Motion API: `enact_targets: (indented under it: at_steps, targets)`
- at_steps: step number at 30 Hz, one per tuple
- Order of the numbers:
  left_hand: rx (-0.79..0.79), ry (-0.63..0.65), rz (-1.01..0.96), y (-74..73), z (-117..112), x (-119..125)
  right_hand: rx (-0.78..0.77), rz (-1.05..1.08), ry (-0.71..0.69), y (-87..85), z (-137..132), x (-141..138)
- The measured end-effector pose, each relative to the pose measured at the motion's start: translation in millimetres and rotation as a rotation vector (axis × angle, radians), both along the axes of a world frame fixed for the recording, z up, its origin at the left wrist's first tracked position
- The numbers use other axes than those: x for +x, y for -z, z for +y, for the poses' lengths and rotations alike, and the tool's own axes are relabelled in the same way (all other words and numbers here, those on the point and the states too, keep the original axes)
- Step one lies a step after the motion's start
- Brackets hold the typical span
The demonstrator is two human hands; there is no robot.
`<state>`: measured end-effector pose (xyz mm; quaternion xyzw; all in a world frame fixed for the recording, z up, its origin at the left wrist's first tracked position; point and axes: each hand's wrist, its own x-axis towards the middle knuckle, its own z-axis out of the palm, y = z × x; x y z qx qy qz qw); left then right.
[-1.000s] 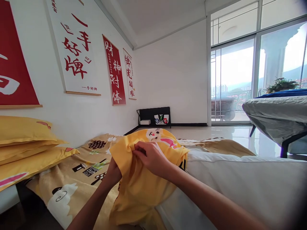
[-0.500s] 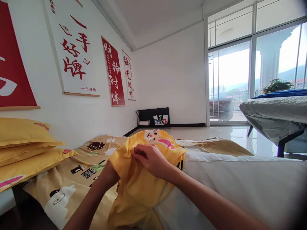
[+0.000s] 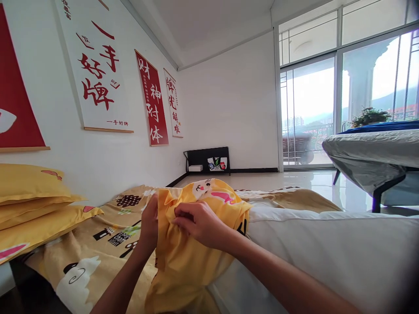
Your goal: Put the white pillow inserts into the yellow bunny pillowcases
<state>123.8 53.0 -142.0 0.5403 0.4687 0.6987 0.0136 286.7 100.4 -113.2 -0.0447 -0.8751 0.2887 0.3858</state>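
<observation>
A yellow pillowcase [image 3: 183, 257] with a rabbit face and pink ears is partly over a white pillow [image 3: 314, 253], whose uncovered part stretches to the right. My right hand [image 3: 201, 224] pinches a fold of the yellow cloth between thumb and fingers, near the left end of the case. At the case's left edge, my left hand [image 3: 149, 222] is closed on the cloth, with its fingertips partly hidden behind the fabric. Below lies a tan patterned blanket [image 3: 111, 257].
Several yellow pillows [image 3: 29, 187] are stacked at the left by the wall. A black low stand [image 3: 203, 157] with a printed bag [image 3: 218, 164] is at the far wall. On the right stands a table with a grey cover [image 3: 369, 150], before sliding glass doors [image 3: 307, 113].
My left hand has moved up and out from under the pillowcase's edge, and the edge now stands upright beside it. My right hand keeps its pinch, shifted slightly left and down in view.
</observation>
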Motion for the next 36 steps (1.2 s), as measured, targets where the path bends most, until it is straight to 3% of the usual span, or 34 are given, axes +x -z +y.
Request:
enact_targets:
  at_steps: [3, 9, 12, 21, 31, 36]
  targets:
    - [-0.043, 0.028, 0.066, 3.0, -9.0, 0.8, 0.013, 0.024, 0.017, 0.5, 0.7, 0.8]
    - [-0.213, 0.283, -0.027, 11.3, -17.9, -15.8, 0.006, -0.002, 0.006, -0.6, 2.2, 0.6]
    - [-0.216, 0.323, -0.045, 16.0, -17.9, -19.7, 0.062, -0.014, 0.046, -0.5, 2.7, 0.1]
    - [-0.165, 0.181, 0.132, 10.5, -24.8, -5.4, 0.322, -0.036, 0.294, 7.1, -3.1, -1.3]
    - [-0.153, -0.035, 0.505, 15.5, -28.7, 7.8, 0.412, -0.019, 0.445, 17.7, 2.3, -5.2]
    - [-0.179, -0.08, 0.5, 20.2, -23.9, 3.5, 0.442, -0.015, 0.361, 16.8, 3.5, -3.4]
